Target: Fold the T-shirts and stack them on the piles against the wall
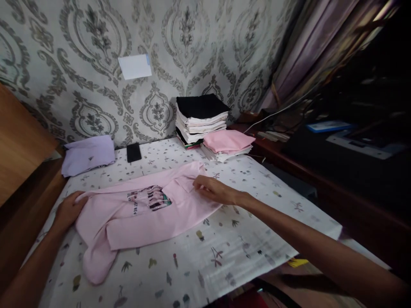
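A pale pink garment (pixel 144 229) with a dark printed picture lies spread sideways on the patterned white cloth of the table (pixel 257 239). One sleeve lies along its near side, and a bunched part hangs toward the near left. My left hand (pixel 69 209) grips its left edge, fingers partly hidden by the fabric. At the right end, my right hand (pixel 213 190) pinches the pink cloth near a folded-over flap, with its fingers closed together.
Behind the garment lie folded lilac cloth (pixel 88 156), a black phone (pixel 134 152), a tall stack of folded clothes (pixel 202 113) and a lower pile topped with pink (pixel 227 141). A dark wooden desk (pixel 305 179) stands at the right.
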`<move>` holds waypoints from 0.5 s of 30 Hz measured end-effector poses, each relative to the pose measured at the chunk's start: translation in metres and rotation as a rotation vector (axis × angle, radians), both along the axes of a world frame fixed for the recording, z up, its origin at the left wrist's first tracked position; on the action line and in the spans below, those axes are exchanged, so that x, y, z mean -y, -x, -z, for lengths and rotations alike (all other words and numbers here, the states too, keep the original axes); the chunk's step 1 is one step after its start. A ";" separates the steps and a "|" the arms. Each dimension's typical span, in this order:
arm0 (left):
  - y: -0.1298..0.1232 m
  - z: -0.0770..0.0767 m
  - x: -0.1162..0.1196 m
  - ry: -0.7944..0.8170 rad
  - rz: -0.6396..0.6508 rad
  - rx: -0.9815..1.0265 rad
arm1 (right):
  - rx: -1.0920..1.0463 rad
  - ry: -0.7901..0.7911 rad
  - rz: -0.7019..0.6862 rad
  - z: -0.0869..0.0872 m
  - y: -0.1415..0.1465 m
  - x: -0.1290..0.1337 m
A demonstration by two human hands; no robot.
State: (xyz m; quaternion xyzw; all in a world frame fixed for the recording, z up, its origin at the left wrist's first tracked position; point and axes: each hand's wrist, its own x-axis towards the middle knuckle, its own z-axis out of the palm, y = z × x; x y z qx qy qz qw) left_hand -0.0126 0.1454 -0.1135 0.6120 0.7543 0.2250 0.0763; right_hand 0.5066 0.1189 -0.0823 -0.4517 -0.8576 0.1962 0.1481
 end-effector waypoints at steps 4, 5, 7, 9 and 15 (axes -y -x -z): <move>-0.005 -0.001 0.002 -0.019 -0.023 -0.003 | 0.198 -0.072 0.113 0.008 0.011 -0.004; -0.005 0.000 0.002 -0.020 -0.022 -0.005 | 0.248 -0.089 0.107 0.010 0.017 -0.007; -0.006 0.000 0.003 -0.022 -0.019 -0.005 | 0.311 -0.117 0.098 0.012 0.027 -0.013; -0.005 0.001 0.004 -0.039 -0.031 0.006 | 0.276 -0.126 0.116 0.008 0.027 -0.011; -0.001 0.005 0.004 -0.067 -0.040 0.052 | -0.152 0.461 -0.162 -0.034 -0.021 0.032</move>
